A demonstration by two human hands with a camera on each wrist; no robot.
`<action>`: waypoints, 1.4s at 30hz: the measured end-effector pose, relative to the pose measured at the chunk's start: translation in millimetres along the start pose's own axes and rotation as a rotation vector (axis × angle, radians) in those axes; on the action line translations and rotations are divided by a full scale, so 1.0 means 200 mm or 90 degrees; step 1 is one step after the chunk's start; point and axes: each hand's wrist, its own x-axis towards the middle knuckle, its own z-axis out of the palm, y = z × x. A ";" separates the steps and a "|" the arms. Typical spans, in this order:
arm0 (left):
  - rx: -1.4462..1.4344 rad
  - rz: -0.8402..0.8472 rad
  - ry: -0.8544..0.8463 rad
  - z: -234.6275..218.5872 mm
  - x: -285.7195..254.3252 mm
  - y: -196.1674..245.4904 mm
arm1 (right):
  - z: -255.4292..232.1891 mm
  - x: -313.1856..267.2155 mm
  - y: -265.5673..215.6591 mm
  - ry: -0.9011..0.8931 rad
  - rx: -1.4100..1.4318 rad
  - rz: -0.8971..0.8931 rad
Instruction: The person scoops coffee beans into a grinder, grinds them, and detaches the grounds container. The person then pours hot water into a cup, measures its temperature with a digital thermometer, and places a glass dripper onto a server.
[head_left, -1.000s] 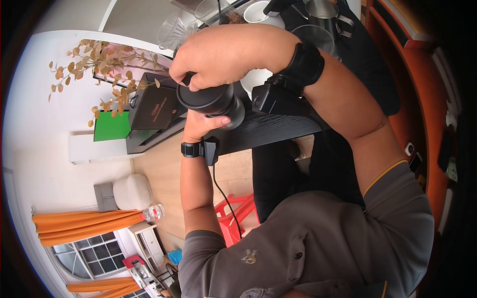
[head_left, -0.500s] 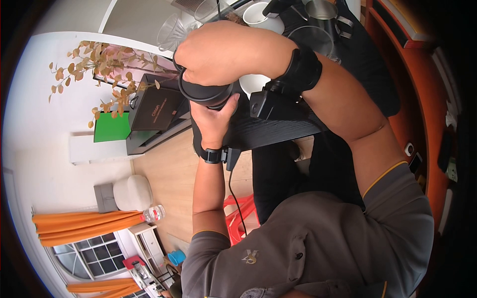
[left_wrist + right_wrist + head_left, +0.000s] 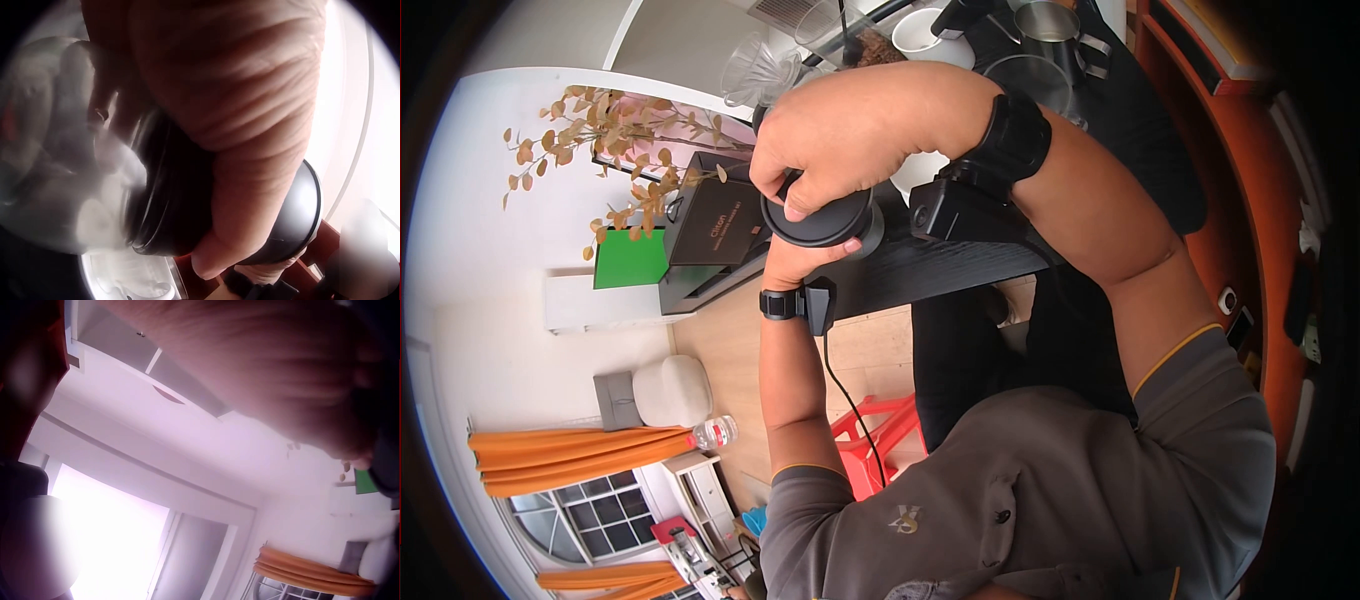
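Note:
A hand coffee grinder (image 3: 828,222) with a flared black top is held over the table's edge. My left hand (image 3: 798,264) grips it below the top, thumb along the side. In the left wrist view, that hand (image 3: 250,119) wraps the black collar (image 3: 178,194), and a clear glass jar (image 3: 56,194) joins it. My right hand (image 3: 860,120) curls over the top, thumb and fingers around a black part there, mostly hidden. The right wrist view catches only the side of my right hand (image 3: 269,369), with the grinder nearly out of frame.
Behind my right hand stand a ribbed glass dripper (image 3: 752,75), a clear container of brown bits (image 3: 878,48), a white cup (image 3: 915,32), a glass vessel (image 3: 1030,82) and a metal pitcher (image 3: 1045,22). A dark box (image 3: 725,225) and dried branches are at left on the black table (image 3: 945,262).
My left hand swings right, then back left and down, the grinder shifting with it. My right hand stays on top, rocking slightly, and now shows more of the grinder's top.

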 end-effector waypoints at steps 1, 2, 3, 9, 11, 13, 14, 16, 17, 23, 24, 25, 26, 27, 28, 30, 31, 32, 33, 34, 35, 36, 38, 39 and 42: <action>-0.010 0.024 -0.012 0.00 0.03 -0.02 | -0.01 0.00 -0.01 0.009 -0.023 0.026; -0.010 0.026 -0.012 0.00 0.04 -0.03 | -0.01 0.00 -0.01 0.019 -0.046 0.052; -0.028 0.010 0.015 0.01 0.04 -0.03 | -0.02 0.00 -0.01 0.018 -0.047 0.051; -0.023 0.103 0.134 0.17 0.02 0.01 | 0.00 0.03 -0.03 0.079 -0.171 0.083; 0.073 0.160 0.225 0.28 0.04 0.08 | -0.01 0.03 -0.06 0.091 -0.222 0.180; 0.121 0.212 0.326 0.37 0.06 0.04 | 0.00 0.03 -0.06 0.094 -0.249 0.192; 0.167 0.264 0.427 0.40 0.07 0.02 | 0.00 0.04 -0.05 0.096 -0.276 0.206; 0.143 0.260 0.418 0.40 0.05 0.01 | 0.03 0.03 0.01 0.136 -0.271 0.158; 0.104 0.245 0.369 0.38 0.04 0.00 | 0.03 0.02 0.01 0.173 -0.264 0.112; -0.039 0.085 0.079 0.14 -0.04 0.04 | 0.00 -0.02 -0.01 0.039 -0.015 0.007; -0.033 0.076 0.022 0.11 -0.03 0.04 | -0.01 -0.02 -0.02 0.040 -0.014 0.006; -0.016 0.041 0.011 0.07 -0.03 0.04 | -0.01 -0.02 -0.02 0.025 -0.008 -0.008; -0.016 0.041 0.011 0.07 -0.01 0.04 | -0.01 -0.02 -0.03 0.009 -0.002 -0.021; -0.034 0.006 -0.004 0.07 -0.01 0.05 | -0.01 -0.02 -0.04 0.008 -0.001 -0.022; -0.053 -0.028 -0.018 0.07 0.00 0.06 | -0.01 -0.02 -0.05 0.010 -0.010 0.009; -0.076 -0.017 -0.019 0.09 0.03 0.03 | -0.01 -0.01 -0.04 0.010 -0.021 0.041; -0.097 -0.004 0.010 0.10 0.03 0.02 | 0.00 0.00 -0.02 0.044 -0.068 0.037; -0.119 0.008 0.038 0.12 0.03 0.03 | 0.00 0.01 -0.02 0.077 -0.114 0.033; -0.106 0.030 0.063 0.15 0.03 0.04 | 0.00 0.01 -0.02 0.076 -0.115 0.033; -0.106 0.030 0.063 0.19 0.04 0.05 | 0.01 0.02 -0.02 0.094 -0.158 0.071; -0.072 0.098 0.117 0.22 0.05 0.06 | 0.01 0.03 -0.03 0.112 -0.200 0.108; -0.036 0.167 0.170 0.25 0.05 0.07 | 0.02 0.02 -0.03 0.111 -0.198 0.108; 0.064 0.152 0.204 0.31 0.07 0.07 | 0.02 0.01 -0.03 0.150 -0.256 0.148; 0.124 0.184 0.303 0.34 0.09 0.05 | 0.02 0.01 -0.03 0.151 -0.255 0.147; 0.190 0.217 0.413 0.36 0.10 0.04 | 0.02 0.01 0.00 0.137 -0.266 0.191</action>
